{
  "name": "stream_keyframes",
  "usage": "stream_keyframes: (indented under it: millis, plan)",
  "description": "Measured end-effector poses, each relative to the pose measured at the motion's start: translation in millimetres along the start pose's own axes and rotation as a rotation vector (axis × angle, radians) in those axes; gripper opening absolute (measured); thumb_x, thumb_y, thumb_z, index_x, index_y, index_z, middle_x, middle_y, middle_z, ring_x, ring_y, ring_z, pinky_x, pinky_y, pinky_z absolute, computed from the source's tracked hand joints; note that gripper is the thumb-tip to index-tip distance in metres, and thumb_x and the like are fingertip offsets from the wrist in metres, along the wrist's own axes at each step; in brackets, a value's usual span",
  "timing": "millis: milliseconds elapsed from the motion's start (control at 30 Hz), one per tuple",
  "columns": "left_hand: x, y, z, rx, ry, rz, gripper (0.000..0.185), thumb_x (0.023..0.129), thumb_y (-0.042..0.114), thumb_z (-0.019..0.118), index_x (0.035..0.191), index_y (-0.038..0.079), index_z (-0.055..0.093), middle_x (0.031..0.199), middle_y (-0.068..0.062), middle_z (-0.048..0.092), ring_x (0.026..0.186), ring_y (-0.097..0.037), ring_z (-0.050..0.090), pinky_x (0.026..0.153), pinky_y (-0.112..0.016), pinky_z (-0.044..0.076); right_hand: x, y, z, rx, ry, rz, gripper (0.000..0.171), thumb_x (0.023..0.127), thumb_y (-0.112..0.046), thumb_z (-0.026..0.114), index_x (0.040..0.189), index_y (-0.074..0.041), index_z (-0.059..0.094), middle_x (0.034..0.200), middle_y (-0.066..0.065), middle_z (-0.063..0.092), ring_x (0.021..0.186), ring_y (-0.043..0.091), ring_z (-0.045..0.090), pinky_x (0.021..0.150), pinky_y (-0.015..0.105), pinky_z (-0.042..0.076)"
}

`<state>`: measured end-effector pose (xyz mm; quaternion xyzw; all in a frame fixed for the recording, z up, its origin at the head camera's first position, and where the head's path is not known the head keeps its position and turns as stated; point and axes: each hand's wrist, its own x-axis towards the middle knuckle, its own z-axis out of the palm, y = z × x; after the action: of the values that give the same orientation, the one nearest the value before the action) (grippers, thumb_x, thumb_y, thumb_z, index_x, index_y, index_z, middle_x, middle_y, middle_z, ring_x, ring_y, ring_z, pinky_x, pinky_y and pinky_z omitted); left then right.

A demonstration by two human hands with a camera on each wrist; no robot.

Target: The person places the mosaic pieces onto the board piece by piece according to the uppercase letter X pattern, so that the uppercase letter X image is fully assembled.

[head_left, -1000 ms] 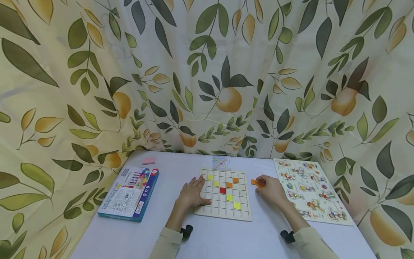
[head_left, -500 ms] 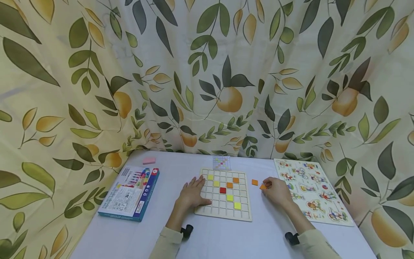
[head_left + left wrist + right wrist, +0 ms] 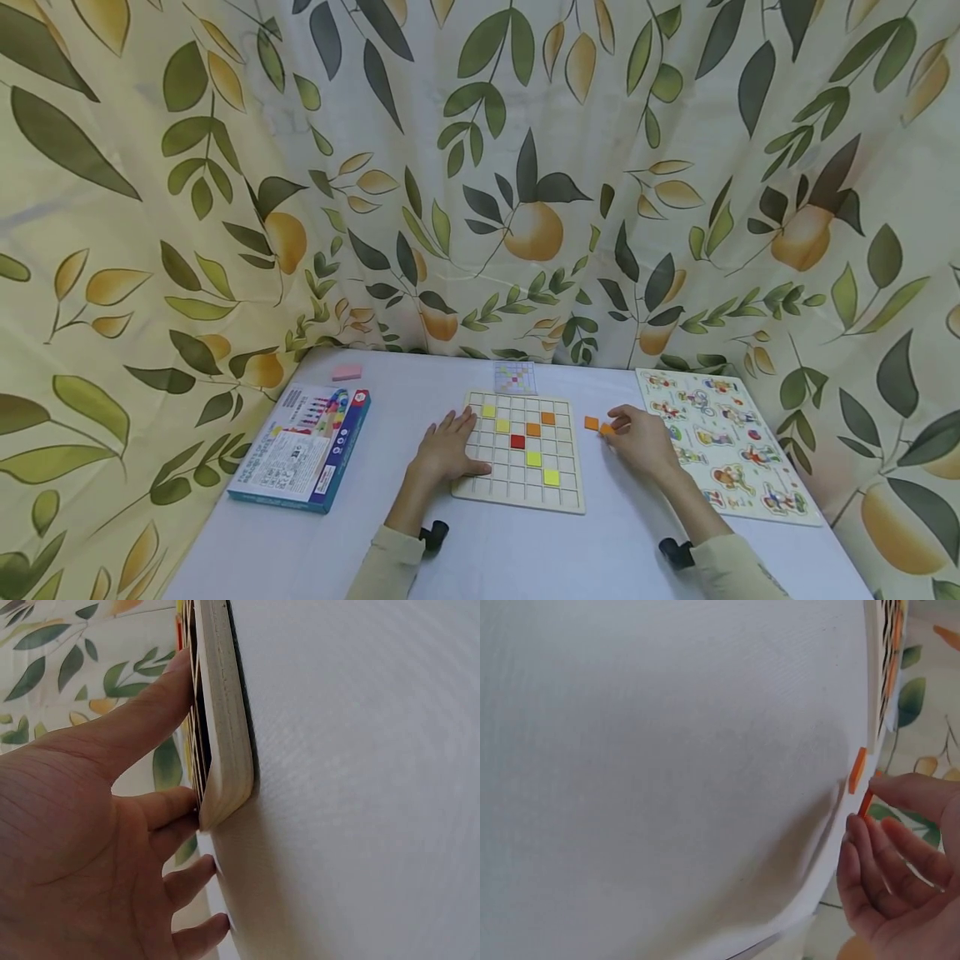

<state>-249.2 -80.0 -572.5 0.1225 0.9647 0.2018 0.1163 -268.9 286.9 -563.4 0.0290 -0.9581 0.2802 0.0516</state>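
Observation:
My left hand (image 3: 444, 447) lies spread at the left side of a pale wooden grid board (image 3: 491, 492), its thumb and fingertips on the edge. Yellow tiles, orange tiles and one red tile (image 3: 517, 442) sit in the grid, roughly along two crossing diagonals. To the right of the board, my right hand (image 3: 645, 443) pinches a small square orange tile (image 3: 866, 802) between thumb and fingers. Another orange tile (image 3: 592, 423) lies flat on the white cloth, just left of the pinched one.
A small card with a coloured grid pattern (image 3: 514, 377) lies behind the board. On the left are a blue-edged box (image 3: 300, 450) and a pink block (image 3: 347, 372). A white board with cartoon pictures (image 3: 720, 442) lies on the right. Patterned curtain surrounds the table.
My right hand first drew to the right with one orange tile, away from the other tile, which stays on the cloth. It has since shifted slightly back left. The left hand keeps its place.

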Motion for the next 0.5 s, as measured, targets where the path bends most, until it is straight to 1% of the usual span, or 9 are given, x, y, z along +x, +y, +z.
stream_keyframes:
  millis: [100,233,367,500]
  plan:
    - [-1.2,0.9,-1.5,-0.005,-0.001,0.002,0.104,0.082,0.06,0.081,0.162,0.008,0.037,0.172,-0.006,0.027,0.159,-0.034,0.02,0.126,-0.062,0.019,0,-6,1,0.023,-0.009,-0.002,0.039,0.084,-0.011,0.083,0.119,0.0,0.071,0.096,0.009,0.075,0.086,0.023,0.07,0.074,0.039,0.058]
    - [-2.3,1.4,-2.5,-0.005,-0.001,0.004,0.103,0.083,0.059,0.081,0.162,0.008,0.038,0.172,-0.006,0.027,0.159,-0.034,0.021,0.126,-0.062,0.019,-1,-16,3,0.044,-0.016,-0.003,0.041,0.084,-0.01,0.085,0.12,0.0,0.071,0.097,0.009,0.075,0.086,0.02,0.068,0.074,0.036,0.057]
    - [-2.4,0.7,-3.3,-0.011,0.0,0.01,0.103,0.083,0.058,0.082,0.161,0.008,0.039,0.172,-0.006,0.028,0.159,-0.034,0.021,0.125,-0.062,0.02,-1,-27,5,0.064,-0.012,-0.028,0.04,0.082,-0.008,0.085,0.119,0.0,0.071,0.098,0.009,0.075,0.086,0.02,0.07,0.076,0.037,0.059]
    - [-1.6,-0.5,-4.2,-0.009,-0.004,0.012,0.103,0.083,0.058,0.082,0.162,0.008,0.038,0.172,-0.006,0.027,0.159,-0.034,0.021,0.126,-0.061,0.019,-1,-38,7,0.083,-0.021,-0.053,0.04,0.083,-0.008,0.085,0.12,0.0,0.072,0.099,0.008,0.075,0.087,0.021,0.07,0.077,0.036,0.059]
